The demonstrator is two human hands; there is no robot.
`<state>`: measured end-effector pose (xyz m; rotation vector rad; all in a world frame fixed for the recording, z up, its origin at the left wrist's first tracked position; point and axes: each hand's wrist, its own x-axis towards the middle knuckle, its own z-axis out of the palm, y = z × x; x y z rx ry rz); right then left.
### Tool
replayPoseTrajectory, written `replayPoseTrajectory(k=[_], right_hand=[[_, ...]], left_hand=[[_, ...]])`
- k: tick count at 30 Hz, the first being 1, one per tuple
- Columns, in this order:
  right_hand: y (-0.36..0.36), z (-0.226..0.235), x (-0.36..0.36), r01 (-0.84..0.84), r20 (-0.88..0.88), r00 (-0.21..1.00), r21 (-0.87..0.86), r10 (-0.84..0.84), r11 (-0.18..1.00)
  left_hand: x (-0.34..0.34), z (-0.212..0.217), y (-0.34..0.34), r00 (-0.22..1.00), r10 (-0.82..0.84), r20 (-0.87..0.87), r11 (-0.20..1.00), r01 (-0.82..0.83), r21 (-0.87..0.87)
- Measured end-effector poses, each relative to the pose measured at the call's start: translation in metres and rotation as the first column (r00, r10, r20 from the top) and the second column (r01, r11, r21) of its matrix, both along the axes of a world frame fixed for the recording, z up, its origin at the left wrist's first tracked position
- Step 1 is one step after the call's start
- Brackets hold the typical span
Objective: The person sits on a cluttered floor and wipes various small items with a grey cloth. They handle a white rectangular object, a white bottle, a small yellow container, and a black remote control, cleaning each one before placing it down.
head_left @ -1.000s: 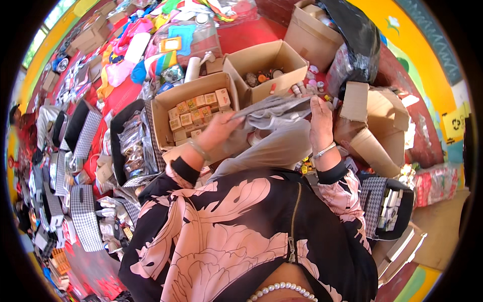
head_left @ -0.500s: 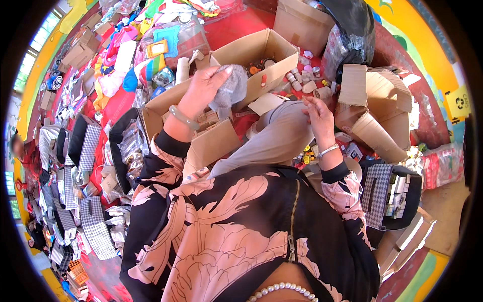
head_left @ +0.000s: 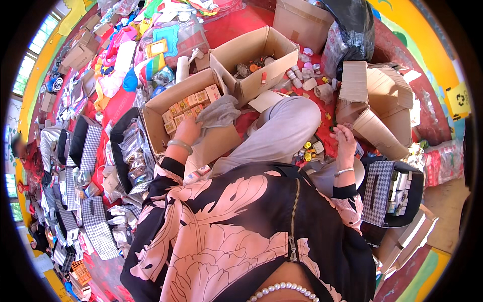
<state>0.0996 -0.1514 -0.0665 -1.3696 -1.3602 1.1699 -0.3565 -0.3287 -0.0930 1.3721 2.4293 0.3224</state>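
My left hand [head_left: 189,132] is closed on a limp grey cloth [head_left: 221,113] at the near side of a cardboard box [head_left: 153,126]. The cloth hangs over the box's near flap. Inside that box stand several small orange-and-cream cartons [head_left: 176,111]. Over my right knee, my right hand [head_left: 345,143] is closed, its fingers curled together. A small dark spot shows at its fingertips, too small to name. Between my legs lie small yellow-capped bottles [head_left: 308,151].
A second cardboard box [head_left: 229,65] with small round items stands ahead. Several white bottles [head_left: 308,83] lie right of it. An open carton [head_left: 380,121] and a houndstooth storage box [head_left: 375,194] are at right. More houndstooth boxes [head_left: 95,221] crowd the left. A black plastic bag [head_left: 354,30] stands far right.
My left hand has come down and nearer with the grey cloth, uncovering the cartons in the box. My right hand has moved right and nearer, off my knee, and its fingers have curled.
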Motion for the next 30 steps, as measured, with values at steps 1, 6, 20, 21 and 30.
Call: replayPoseTrajectory(k=[1,6,20,21,30], right_hand=[[-0.005,0.002,0.005,0.009,0.04,0.999,-0.007,-0.008,1.0],[-0.029,-0.017,0.055,0.0,0.381,0.919,0.263,-0.104,0.965],[-0.112,0.043,0.151,-0.151,0.923,0.337,0.246,-0.184,0.958],[-0.11,0.042,0.157,-0.168,0.954,0.278,0.161,-0.11,0.972],[-0.067,0.023,0.198,-0.536,0.857,0.261,-0.255,0.445,0.805]], left_hand=[[0.002,-0.003,-0.005,0.999,0.025,-0.044,0.999,-0.027,-0.028],[0.017,0.029,0.0,0.973,-0.046,-0.225,0.997,0.06,0.054],[0.184,0.115,0.167,0.355,-0.842,-0.407,0.146,0.876,0.46],[0.19,0.113,0.183,0.275,-0.87,-0.408,0.097,0.909,0.405],[0.178,0.079,0.25,-0.23,-0.971,-0.067,-0.233,0.971,0.05]])
